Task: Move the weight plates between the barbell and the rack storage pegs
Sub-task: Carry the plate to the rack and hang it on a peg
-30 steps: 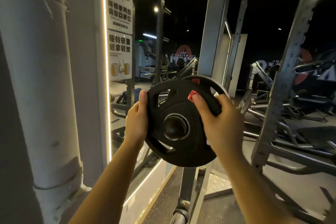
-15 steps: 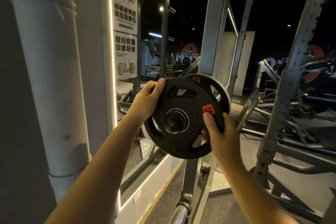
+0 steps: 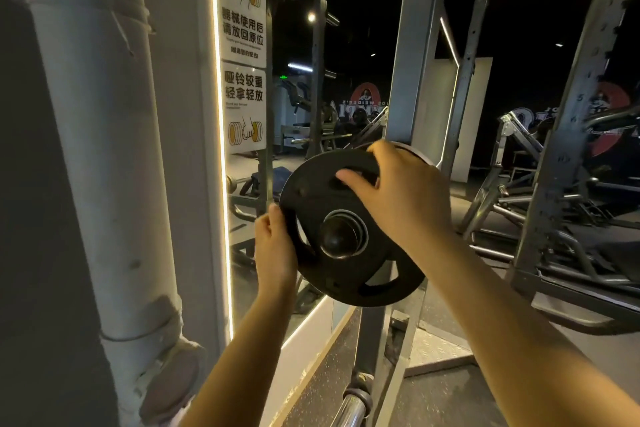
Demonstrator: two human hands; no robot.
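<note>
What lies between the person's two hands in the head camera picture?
In the head view, the black weight plate on its storage peg lies between the left hand and right hand, which grip opposite edges.

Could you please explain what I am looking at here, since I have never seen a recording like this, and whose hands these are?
There is no machine here: a person wears a camera on the head, so the one view looks forward and down at their own bare arms in a dim gym. The left hand grips the left edge of a black weight plate, and the right hand has its fingers hooked into a grip slot near the top. The plate sits on a storage peg, whose rounded end shows through its centre hole. The peg belongs to a grey rack upright. A chrome barbell end shows at the bottom, and a wall sign hangs on the left.
</note>
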